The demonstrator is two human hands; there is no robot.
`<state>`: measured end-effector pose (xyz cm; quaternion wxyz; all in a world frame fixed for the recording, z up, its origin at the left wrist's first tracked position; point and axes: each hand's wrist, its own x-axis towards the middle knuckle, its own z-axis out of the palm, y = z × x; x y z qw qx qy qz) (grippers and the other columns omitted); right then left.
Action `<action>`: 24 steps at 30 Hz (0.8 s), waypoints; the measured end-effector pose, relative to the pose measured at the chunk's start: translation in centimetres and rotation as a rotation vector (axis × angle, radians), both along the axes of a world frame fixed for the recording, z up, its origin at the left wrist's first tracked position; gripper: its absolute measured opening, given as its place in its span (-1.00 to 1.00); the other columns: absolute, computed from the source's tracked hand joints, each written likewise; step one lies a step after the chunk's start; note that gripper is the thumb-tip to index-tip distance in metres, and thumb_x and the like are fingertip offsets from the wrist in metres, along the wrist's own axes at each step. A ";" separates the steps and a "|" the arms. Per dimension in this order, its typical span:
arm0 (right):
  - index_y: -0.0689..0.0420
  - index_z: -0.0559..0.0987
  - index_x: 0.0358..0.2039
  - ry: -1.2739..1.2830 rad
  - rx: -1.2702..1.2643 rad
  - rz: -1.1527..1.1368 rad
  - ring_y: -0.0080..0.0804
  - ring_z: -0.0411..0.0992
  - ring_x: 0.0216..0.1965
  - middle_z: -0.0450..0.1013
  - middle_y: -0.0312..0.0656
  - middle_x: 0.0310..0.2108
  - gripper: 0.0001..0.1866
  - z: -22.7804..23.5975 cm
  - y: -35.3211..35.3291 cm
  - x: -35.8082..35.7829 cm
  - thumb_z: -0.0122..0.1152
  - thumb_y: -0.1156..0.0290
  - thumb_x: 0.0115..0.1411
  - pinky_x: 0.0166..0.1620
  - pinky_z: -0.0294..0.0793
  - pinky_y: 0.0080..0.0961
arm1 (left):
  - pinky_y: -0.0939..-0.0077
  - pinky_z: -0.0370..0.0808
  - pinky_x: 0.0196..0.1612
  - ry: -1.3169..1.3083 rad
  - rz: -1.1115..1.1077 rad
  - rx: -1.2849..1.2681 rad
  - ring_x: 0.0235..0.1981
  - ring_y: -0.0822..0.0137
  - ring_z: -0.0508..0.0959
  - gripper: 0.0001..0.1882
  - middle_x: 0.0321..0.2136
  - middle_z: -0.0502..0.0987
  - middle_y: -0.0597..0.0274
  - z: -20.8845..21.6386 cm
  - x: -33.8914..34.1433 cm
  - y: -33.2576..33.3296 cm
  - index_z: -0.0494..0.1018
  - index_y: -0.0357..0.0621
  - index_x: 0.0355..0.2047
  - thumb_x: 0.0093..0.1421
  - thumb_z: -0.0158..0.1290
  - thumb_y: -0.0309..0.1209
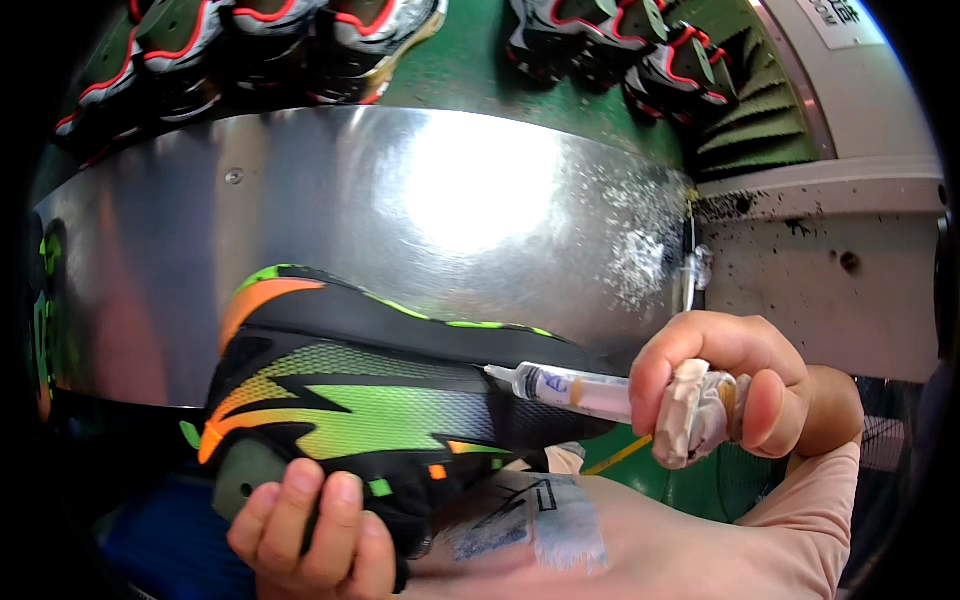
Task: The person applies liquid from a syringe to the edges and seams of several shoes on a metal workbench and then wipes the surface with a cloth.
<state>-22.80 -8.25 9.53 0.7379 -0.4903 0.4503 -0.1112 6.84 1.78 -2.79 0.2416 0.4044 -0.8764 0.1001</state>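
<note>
The right hand (pixel 730 375) is closed around the wrapped back end of a syringe (pixel 575 390), whose nozzle (pixel 502 374) points left, slightly away from the person. That nozzle lies over the line where the black sole (pixel 405 327) meets the patterned side of the shoe (pixel 375 420); whether it touches cannot be told. The left hand (pixel 310 530) grips the shoe near its opening, lower left. The shoe's long axis runs left to right, toe end nearer the right hand, sole facing the metal table (pixel 300 195). Beyond stand more shoes (pixel 375 40).
</note>
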 end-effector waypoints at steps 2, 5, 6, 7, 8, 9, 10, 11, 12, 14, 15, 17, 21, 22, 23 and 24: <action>0.37 0.32 0.07 -0.110 -0.019 -0.009 -0.39 0.41 -0.06 0.41 -0.07 -0.07 -0.32 0.1 1.2 -1.6 0.00 -0.07 0.28 0.00 0.38 -0.47 | 0.17 0.44 -0.06 -0.002 0.031 0.026 -0.13 0.02 0.57 -0.85 -0.18 0.52 0.06 0.4 -0.2 0.3 0.23 -0.14 -0.17 0.31 -0.11 -0.41; 0.38 0.29 0.11 -0.145 -0.068 -0.013 -0.34 0.40 0.00 0.40 -0.05 -0.03 -0.36 0.5 2.2 -3.4 0.00 0.01 0.32 0.04 0.37 -0.43 | 0.14 0.46 -0.12 -0.009 0.040 0.028 -0.11 -0.02 0.57 -0.79 -0.13 0.51 -0.03 0.8 -0.6 0.1 0.23 -0.20 -0.15 0.30 -0.07 -0.37; 0.38 0.29 0.11 -0.147 -0.076 -0.016 -0.34 0.40 0.00 0.40 -0.05 -0.04 -0.36 0.5 2.4 -3.7 -0.01 0.01 0.33 0.04 0.37 -0.43 | 0.15 0.46 -0.13 -0.009 0.055 0.022 -0.11 -0.02 0.57 -0.78 -0.14 0.51 -0.03 1.0 -1.0 0.0 0.23 -0.20 -0.15 0.30 -0.08 -0.35; 0.38 0.29 0.11 -0.152 -0.085 -0.020 -0.34 0.40 0.00 0.41 -0.05 -0.04 -0.36 0.5 2.7 -4.0 -0.01 0.01 0.33 0.04 0.37 -0.43 | 0.15 0.47 -0.14 -0.006 0.055 0.010 -0.11 -0.02 0.57 -0.78 -0.15 0.52 -0.04 1.1 -1.1 -0.1 0.23 -0.21 -0.15 0.30 -0.08 -0.34; 0.38 0.29 0.11 -0.163 -0.089 -0.025 -0.34 0.40 0.00 0.41 -0.05 -0.04 -0.36 0.5 2.8 -4.2 -0.01 0.01 0.33 0.04 0.37 -0.44 | 0.15 0.47 -0.15 -0.003 0.056 -0.003 -0.12 -0.02 0.57 -0.77 -0.16 0.53 -0.05 1.0 -1.1 -0.1 0.23 -0.21 -0.15 0.30 -0.08 -0.33; 0.37 0.31 0.07 -0.129 -0.103 -0.040 -0.38 0.41 -0.07 0.42 -0.07 -0.08 -0.34 0.5 2.8 -4.1 -0.03 -0.05 0.30 -0.02 0.38 -0.48 | 0.15 0.47 -0.16 -0.001 0.057 -0.015 -0.12 -0.02 0.57 -0.77 -0.18 0.53 -0.05 1.0 -1.1 -0.3 0.23 -0.21 -0.16 0.30 -0.09 -0.33; 0.37 0.33 0.03 -0.089 -0.114 -0.057 -0.42 0.42 -0.14 0.43 -0.08 -0.13 -0.31 0.6 2.9 -4.0 -0.04 -0.11 0.27 -0.08 0.39 -0.52 | 0.16 0.48 -0.17 0.006 0.055 -0.029 -0.13 -0.02 0.57 -0.77 -0.19 0.54 -0.06 0.8 -1.2 -0.4 0.24 -0.21 -0.16 0.31 -0.09 -0.32; 0.36 0.36 -0.05 -0.006 -0.133 -0.085 -0.49 0.43 -0.27 0.46 -0.12 -0.23 -0.24 0.9 2.7 -3.4 -0.07 -0.23 0.21 -0.20 0.41 -0.59 | 0.16 0.48 -0.18 0.012 0.054 -0.042 -0.14 -0.03 0.57 -0.77 -0.20 0.55 -0.06 0.7 -1.2 -0.6 0.24 -0.22 -0.17 0.31 -0.09 -0.32; 0.32 0.37 -0.09 -0.042 -0.135 -0.112 -0.54 0.38 -0.39 0.43 -0.16 -0.33 -0.22 0.7 2.4 -3.2 -0.10 -0.29 0.19 -0.32 0.37 -0.63 | 0.17 0.49 -0.19 0.018 0.051 -0.055 -0.15 -0.03 0.58 -0.77 -0.21 0.55 -0.07 0.7 -1.2 -0.8 0.25 -0.22 -0.17 0.31 -0.09 -0.31; 0.22 0.34 -0.12 -0.240 -0.129 -0.155 -0.61 0.22 -0.63 0.32 -0.25 -0.53 -0.25 0.3 1.3 -3.2 -0.16 -0.34 0.20 -0.56 0.22 -0.67 | 0.17 0.49 -0.21 0.021 0.053 -0.069 -0.17 -0.04 0.58 -0.76 -0.22 0.56 -0.08 1.3 -1.0 -0.9 0.25 -0.23 -0.18 0.32 -0.10 -0.30; 0.15 0.31 -0.11 -0.392 -0.116 -0.183 -0.63 0.12 -0.74 0.25 -0.30 -0.63 -0.30 -0.4 0.2 -3.8 -0.18 -0.33 0.23 -0.67 0.12 -0.67 | 0.17 0.49 -0.22 0.028 0.045 -0.072 -0.18 -0.05 0.58 -0.76 -0.23 0.56 -0.09 1.3 -1.0 -1.2 0.26 -0.24 -0.18 0.32 -0.11 -0.30; 0.10 0.29 -0.04 -0.481 -0.275 -0.273 -0.66 0.12 -0.74 0.25 -0.30 -0.64 -0.37 -0.8 -1.3 -5.0 -0.18 -0.26 0.27 -0.69 0.10 -0.71 | 0.18 0.49 -0.22 0.023 0.016 -0.052 -0.19 -0.05 0.58 -0.75 -0.23 0.56 -0.10 1.7 -1.0 -1.8 0.26 -0.24 -0.17 0.33 -0.13 -0.29; 0.02 0.34 0.06 0.097 -0.760 -0.270 -0.47 0.29 -0.57 0.34 -0.24 -0.52 -0.47 -5.4 -2.5 -9.2 0.00 -0.10 0.25 -0.52 0.28 -0.55 | 0.12 0.48 -0.23 0.031 -0.130 -0.063 -0.22 -0.07 0.58 -0.62 -0.22 0.56 -0.12 2.5 -0.7 -3.4 0.30 -0.29 -0.17 0.34 -0.16 -0.15; 0.00 0.38 0.07 0.375 -0.886 -0.127 -0.36 0.38 -0.49 0.38 -0.20 -0.46 -0.48 -7.5 -1.9 -9.5 0.08 -0.05 0.22 -0.42 0.38 -0.45 | 0.11 0.48 -0.23 0.077 -0.194 -0.087 -0.23 -0.08 0.58 -0.59 -0.22 0.56 -0.12 2.5 -0.7 -4.2 0.31 -0.29 -0.18 0.33 -0.16 -0.11; -0.01 0.41 0.09 0.560 -0.949 0.031 -0.25 0.46 -0.40 0.43 -0.17 -0.40 -0.47 -9.8 -1.4 -9.8 0.17 0.00 0.19 -0.33 0.48 -0.34 | 0.19 0.50 -0.23 0.130 -0.190 -0.095 -0.26 -0.03 0.61 -0.69 -0.28 0.59 -0.07 2.7 -1.3 -5.0 0.36 -0.27 -0.23 0.33 -0.12 -0.22; -0.07 0.34 0.18 0.676 -0.920 0.214 -0.14 0.50 -0.32 0.44 -0.13 -0.32 -0.34 -11.1 -1.1 -10.1 0.23 -0.07 0.12 -0.31 0.50 -0.27 | 0.28 0.52 -0.24 0.185 -0.187 -0.095 -0.30 0.03 0.64 -0.79 -0.33 0.63 -0.02 3.2 -1.9 -5.6 0.40 -0.24 -0.28 0.33 -0.08 -0.32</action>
